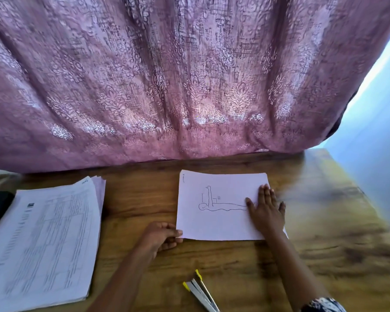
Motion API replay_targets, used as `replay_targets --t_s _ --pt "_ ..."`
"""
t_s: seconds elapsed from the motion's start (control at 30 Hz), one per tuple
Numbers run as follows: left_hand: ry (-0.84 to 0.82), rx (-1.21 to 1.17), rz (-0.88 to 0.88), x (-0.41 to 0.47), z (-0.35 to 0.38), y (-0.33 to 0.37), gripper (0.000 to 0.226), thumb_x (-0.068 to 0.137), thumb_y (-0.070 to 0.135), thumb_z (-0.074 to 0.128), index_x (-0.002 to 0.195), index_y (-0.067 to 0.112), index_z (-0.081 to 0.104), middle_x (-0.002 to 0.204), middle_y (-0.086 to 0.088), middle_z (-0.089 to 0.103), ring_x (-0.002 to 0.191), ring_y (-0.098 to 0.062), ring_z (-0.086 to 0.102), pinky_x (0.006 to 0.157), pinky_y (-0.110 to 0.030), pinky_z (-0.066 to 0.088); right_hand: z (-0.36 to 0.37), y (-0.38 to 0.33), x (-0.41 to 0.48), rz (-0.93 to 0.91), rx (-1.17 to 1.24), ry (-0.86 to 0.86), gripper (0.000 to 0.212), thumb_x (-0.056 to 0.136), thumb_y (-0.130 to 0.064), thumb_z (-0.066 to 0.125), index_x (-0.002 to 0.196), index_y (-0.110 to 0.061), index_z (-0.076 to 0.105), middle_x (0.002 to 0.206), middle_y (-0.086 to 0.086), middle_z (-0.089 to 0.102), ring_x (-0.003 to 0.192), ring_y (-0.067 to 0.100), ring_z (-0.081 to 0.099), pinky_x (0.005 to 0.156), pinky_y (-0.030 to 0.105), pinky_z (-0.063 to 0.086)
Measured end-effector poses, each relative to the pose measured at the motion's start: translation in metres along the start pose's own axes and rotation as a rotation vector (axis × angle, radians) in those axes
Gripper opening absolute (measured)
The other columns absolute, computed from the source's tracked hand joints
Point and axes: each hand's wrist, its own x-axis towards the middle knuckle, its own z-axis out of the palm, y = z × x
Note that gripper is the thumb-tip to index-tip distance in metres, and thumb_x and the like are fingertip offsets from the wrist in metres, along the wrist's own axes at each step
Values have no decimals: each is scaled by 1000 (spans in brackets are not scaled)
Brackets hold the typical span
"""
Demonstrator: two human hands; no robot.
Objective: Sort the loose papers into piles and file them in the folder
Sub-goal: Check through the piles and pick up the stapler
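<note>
While the right hand [265, 210] lies flat, fingers straight, pressing the white line-drawn paper sheet [218, 206] onto the brown wooden table [324, 221], the left hand [161, 236] pinches that sheet's near-left corner.

Curtain [189, 75]: 1 panel of mauve-pink cloth with a woven damask pattern of scrolls and medallions. It hangs in deep vertical folds and fills the upper half of the view almost edge to edge. The hem reaches the table's far edge; cannot tell whether it touches. Daylight glows through the cloth, brightest in patches low at centre, just above the hem.

Table [324, 221]: wood-grain top, warm brown with darker streaks. It is glossy, with a pale sheen on the right part near the far corner.

Wall [378, 136]: right of the curtain, plain pale blue.

Bright strip [385, 50]: whitish light running diagonally along the curtain's right edge.
</note>
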Motion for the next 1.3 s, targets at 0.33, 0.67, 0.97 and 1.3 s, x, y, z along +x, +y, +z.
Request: replay_targets --t_s 0.33,0.67,0.97,1.3 --pt "-9 -26 -16 5 0 0 15 78 -4 74 90 0 66 69 -8 73 59 -14 71 48 -20 53 35 -154 -3 -528 -59 -83 68 100 -53 20 154 -16 3 162 0 2 148 13 -2 117 44 -3" --pt "-17 -18 12 9 -3 -3 13 77 -2 75 88 -1 67 73 -12 74 64 -16 72 49 -20 54 3 -35 79 -392 -51 -54 74 95 -63 20 154 -21 8 161 -6 -1 147 8 -4 118 41 1" --pt "-57 -27 56 -10 0 2 11 80 -8 70 78 2 64 61 -6 70 53 -11 69 49 -18 54 -13 -48 11 -573 202 127 63 92 -35 48 148 -9 32 155 9 29 144 25 25 116 50 17" --pt "-59 -14 95 -19 5 1 14 83 -8 66 78 3 60 55 -2 68 49 -9 67 43 -17 51 4 -50 -178 -524 191 -172 87 59 -80 32 119 -20 51 114 -5 54 108 16 51 85 33 44"
